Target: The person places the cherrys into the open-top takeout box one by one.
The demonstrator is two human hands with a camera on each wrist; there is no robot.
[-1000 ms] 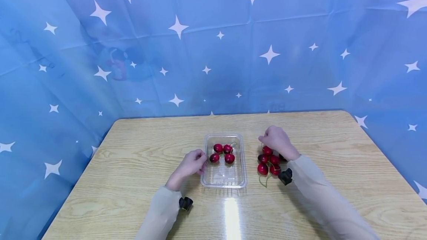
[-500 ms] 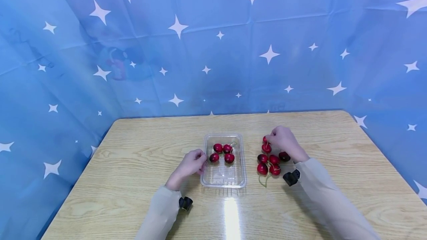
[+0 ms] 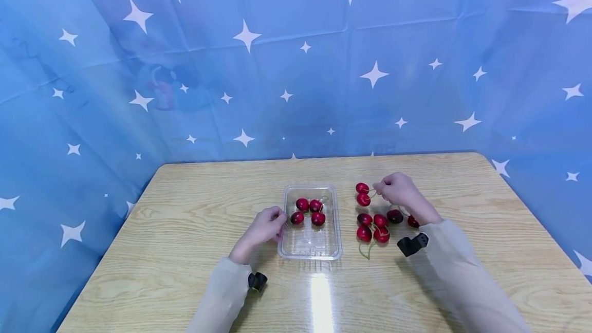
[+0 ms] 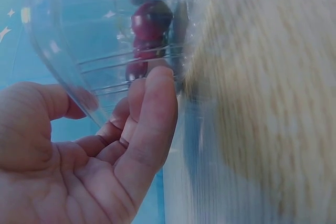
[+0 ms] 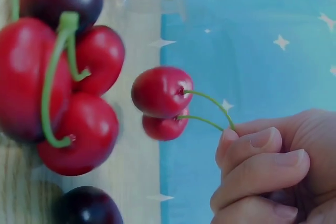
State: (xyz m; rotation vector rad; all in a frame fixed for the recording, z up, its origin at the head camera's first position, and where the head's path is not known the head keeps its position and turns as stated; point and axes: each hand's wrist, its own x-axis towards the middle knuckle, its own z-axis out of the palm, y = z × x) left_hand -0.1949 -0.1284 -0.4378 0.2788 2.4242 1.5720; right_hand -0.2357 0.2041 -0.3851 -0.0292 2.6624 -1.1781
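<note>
My left hand (image 3: 262, 230) holds the left side of a clear plastic container (image 3: 310, 252). In the left wrist view the thumb shows through the clear wall and the fingers lie along its outside. Several red cherries (image 3: 318, 219) lie in the container. To the right, my right hand (image 3: 396, 189) pinches two green stems (image 5: 210, 102) between thumb and forefinger. From these stems extend two red cherries (image 5: 161, 92), one overlapping the other in the right wrist view. In the head view this pair is just left of the fingertips, behind the other cherries.
A cluster of red and dark cherries (image 3: 364, 234) lies on the wooden table (image 3: 208, 204), right of the container. A dark cherry (image 3: 394, 216) and another cherry (image 3: 413, 221) lie nearer the right forearm. Behind the table hangs a blue star-patterned cloth (image 3: 314, 91).
My right hand has moved right from over the cherries. The pinched pair has shifted back and left, apart from the cluster, and cherries near the right wrist have come into view. My left hand stays put.
</note>
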